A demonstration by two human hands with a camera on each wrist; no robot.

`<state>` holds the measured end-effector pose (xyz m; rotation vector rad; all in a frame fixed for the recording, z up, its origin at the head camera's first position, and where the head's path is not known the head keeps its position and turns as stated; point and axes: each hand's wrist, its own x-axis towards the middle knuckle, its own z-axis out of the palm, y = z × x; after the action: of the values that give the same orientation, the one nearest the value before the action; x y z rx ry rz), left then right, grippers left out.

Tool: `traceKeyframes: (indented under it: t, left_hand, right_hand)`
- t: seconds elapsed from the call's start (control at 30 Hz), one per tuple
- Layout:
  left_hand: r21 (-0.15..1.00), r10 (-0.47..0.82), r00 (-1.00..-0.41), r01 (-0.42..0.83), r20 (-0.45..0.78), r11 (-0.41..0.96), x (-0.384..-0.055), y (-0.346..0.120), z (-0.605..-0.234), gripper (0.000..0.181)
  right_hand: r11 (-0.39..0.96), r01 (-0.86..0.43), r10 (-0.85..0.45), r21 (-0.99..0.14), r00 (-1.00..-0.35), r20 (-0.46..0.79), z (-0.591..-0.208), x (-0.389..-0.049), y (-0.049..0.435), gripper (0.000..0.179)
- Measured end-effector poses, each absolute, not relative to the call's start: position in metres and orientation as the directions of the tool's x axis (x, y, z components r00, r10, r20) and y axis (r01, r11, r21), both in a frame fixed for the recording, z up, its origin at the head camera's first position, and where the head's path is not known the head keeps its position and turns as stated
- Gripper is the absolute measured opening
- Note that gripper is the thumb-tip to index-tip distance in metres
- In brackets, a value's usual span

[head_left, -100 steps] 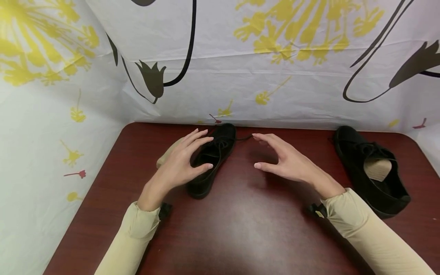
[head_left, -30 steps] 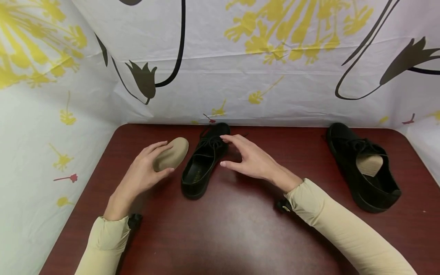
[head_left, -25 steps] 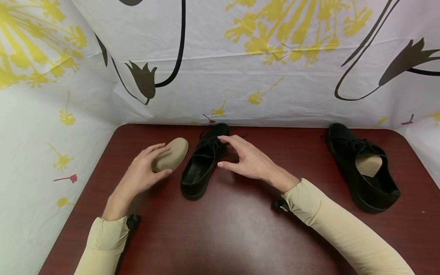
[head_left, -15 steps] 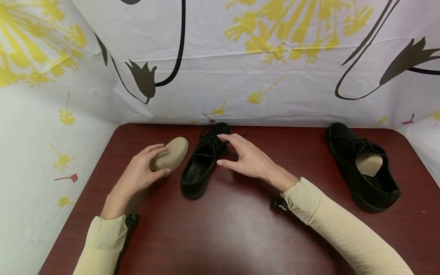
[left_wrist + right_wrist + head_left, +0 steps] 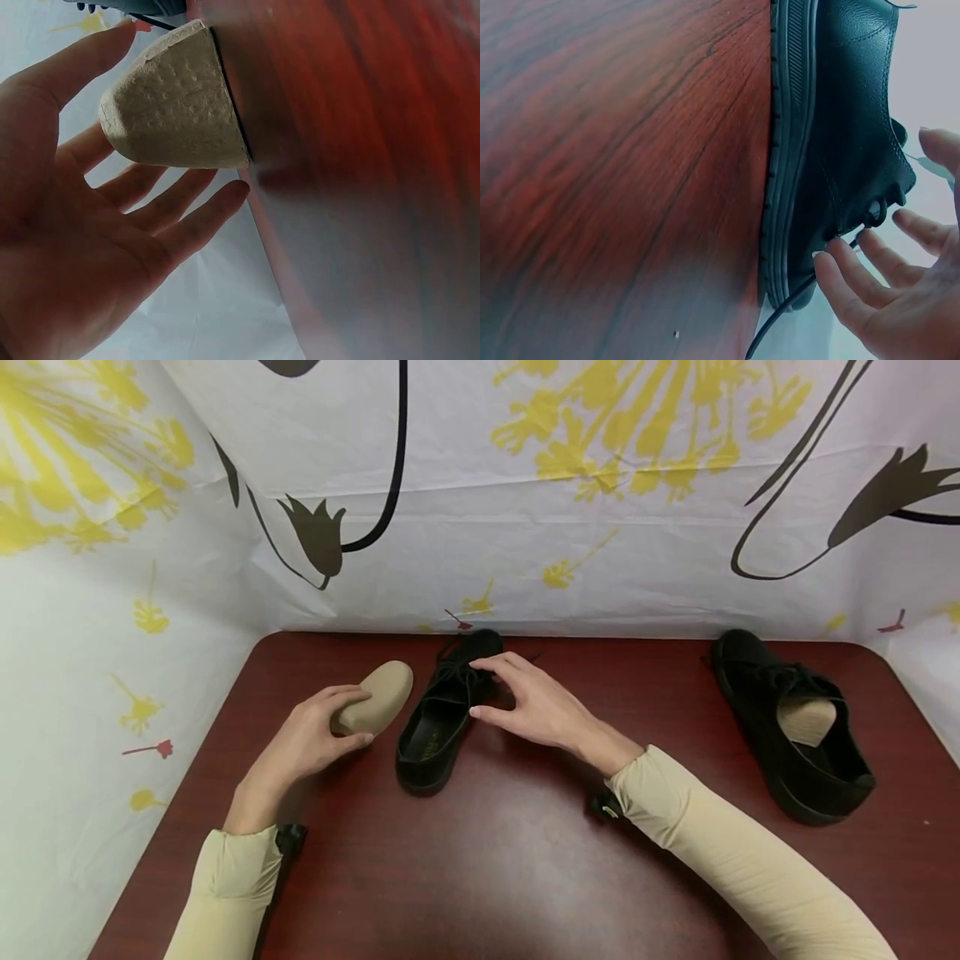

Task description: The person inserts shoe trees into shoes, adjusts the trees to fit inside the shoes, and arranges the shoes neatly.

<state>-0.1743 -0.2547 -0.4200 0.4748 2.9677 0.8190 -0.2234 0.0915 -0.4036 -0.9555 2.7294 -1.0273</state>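
Observation:
A beige moulded-pulp shoe insert [image 5: 386, 697] lies on the table left of a black lace-up shoe [image 5: 431, 739]. My left hand [image 5: 303, 739] is at its near end, fingers and thumb spread on either side; the left wrist view shows the insert's pitted end [image 5: 176, 105] between them without a firm grip. Beside the black shoe's laced front, my right hand [image 5: 536, 702] has its fingers loosely bent. In the right wrist view the fingertips lie close to the shoe's side [image 5: 847, 112] and a loose lace [image 5: 780, 311]; whether they touch cannot be told.
Another black lace-up shoe [image 5: 787, 727] stands at the table's right, a beige insert [image 5: 806, 720] inside it. Behind the dark red table [image 5: 480, 877] and along its left hangs a white patterned cloth [image 5: 465, 543].
Both hands have moved left since the first frame: the left from over the shoe to the insert, the right up to the shoe's side. In the last second they barely shift.

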Motion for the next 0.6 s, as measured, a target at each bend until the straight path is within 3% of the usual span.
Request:
traceKeyframes:
  t: [0.6]
  left_hand:
    - [0.506,0.285,-0.955,0.289,0.087,0.813,-0.1737,-0.2544,-0.4229,0.06]
  right_hand:
    - [0.61,-0.521,-0.541,-0.597,-0.824,0.167,-0.41,-0.2268,0.0854,0.054]
